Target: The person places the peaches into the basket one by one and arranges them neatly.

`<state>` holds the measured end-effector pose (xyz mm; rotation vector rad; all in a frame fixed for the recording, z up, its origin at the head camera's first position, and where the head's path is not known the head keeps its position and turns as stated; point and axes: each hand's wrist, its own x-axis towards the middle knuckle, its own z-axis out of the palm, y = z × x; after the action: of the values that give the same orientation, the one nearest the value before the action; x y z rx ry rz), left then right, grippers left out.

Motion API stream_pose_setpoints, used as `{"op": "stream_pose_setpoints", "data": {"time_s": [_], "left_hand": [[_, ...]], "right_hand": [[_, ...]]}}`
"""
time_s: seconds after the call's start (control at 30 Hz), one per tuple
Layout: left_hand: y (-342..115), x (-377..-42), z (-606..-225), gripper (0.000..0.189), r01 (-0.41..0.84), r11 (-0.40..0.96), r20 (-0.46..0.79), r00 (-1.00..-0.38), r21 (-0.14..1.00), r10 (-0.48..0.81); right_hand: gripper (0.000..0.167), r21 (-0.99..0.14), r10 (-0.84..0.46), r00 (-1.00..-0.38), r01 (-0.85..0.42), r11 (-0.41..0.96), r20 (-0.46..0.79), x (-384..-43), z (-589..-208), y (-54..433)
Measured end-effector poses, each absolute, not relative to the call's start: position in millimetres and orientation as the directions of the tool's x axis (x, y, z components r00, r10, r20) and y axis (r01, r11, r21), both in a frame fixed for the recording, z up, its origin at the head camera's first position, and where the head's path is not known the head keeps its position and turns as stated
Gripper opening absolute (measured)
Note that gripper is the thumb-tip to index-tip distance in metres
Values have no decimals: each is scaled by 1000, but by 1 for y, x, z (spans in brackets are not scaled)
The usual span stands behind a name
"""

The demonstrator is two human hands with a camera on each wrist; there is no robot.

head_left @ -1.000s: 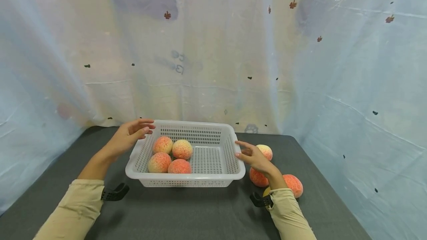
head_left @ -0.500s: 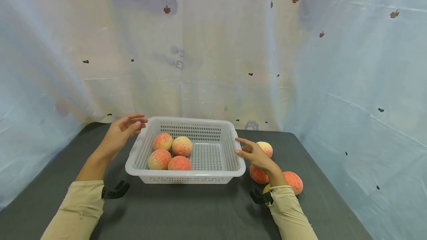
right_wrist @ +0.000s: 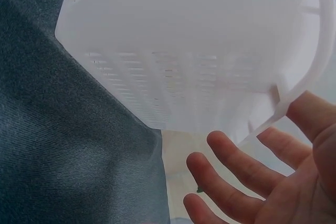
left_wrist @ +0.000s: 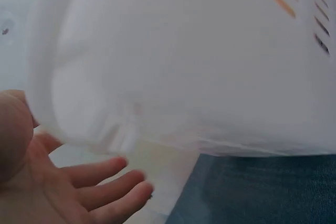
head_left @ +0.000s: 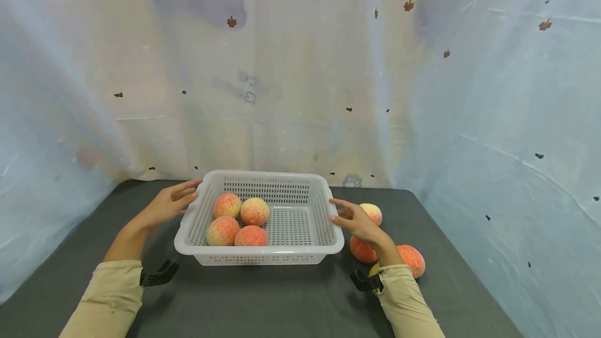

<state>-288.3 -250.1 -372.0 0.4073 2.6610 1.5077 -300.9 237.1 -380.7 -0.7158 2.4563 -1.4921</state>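
A white perforated plastic basket [head_left: 263, 250] stands on the dark table, with several speckled red-and-yellow peaches [head_left: 223, 230] gathered in its left half. My left hand [head_left: 168, 205] is at the basket's upper left side, fingertips right at the rim. In the left wrist view its fingers [left_wrist: 113, 190] are spread and nearly straight beside the basket wall [left_wrist: 173, 66]. On the opposite side, the thumb and forefinger of my right hand [head_left: 359, 222] touch the right rim. The other fingers [right_wrist: 236, 169] of that hand extend loosely below the rim in the right wrist view.
Right of the basket lie more fruits, partly hidden by my right arm: a pale-topped peach [head_left: 372, 213], a red one [head_left: 362, 250], another red one [head_left: 411, 260] and something yellow [head_left: 374, 269]. A patterned plastic curtain [head_left: 291, 67] hangs behind the dark cloth-covered table [head_left: 263, 301].
My left hand has drawn back leftward from over the basket's upper left corner, then come down to the side rim. The right hand, basket and peaches stay in place.
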Motion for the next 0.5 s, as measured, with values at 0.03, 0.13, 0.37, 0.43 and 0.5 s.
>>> {"op": "stream_pose_setpoints", "data": {"time_s": [0.03, 0.13, 0.37, 0.43, 0.5], "left_hand": [[-251, -289, -373, 65, 186, 488, 59, -963, 853, 264], [-251, -292, -376, 66, 157, 476, 13, -956, 865, 292], [-253, -295, -386, 67, 81, 474, -64, -957, 877, 283], [-254, -295, -389, 67, 66, 467, -74, -958, 882, 277], [-256, -294, -391, 67, 56, 449, -78, -959, 892, 273]], "right_hand": [[65, -872, -483, -871, -305, 383, 92, -301, -381, 238], [66, -869, -473, -876, -303, 392, 92, -301, -382, 240], [65, -855, -473, -875, -324, 406, 107, -301, -381, 238], [65, -844, -465, -878, -331, 423, 112, -300, -380, 236], [65, -833, -469, -876, -342, 436, 114, -299, -378, 235]]}}
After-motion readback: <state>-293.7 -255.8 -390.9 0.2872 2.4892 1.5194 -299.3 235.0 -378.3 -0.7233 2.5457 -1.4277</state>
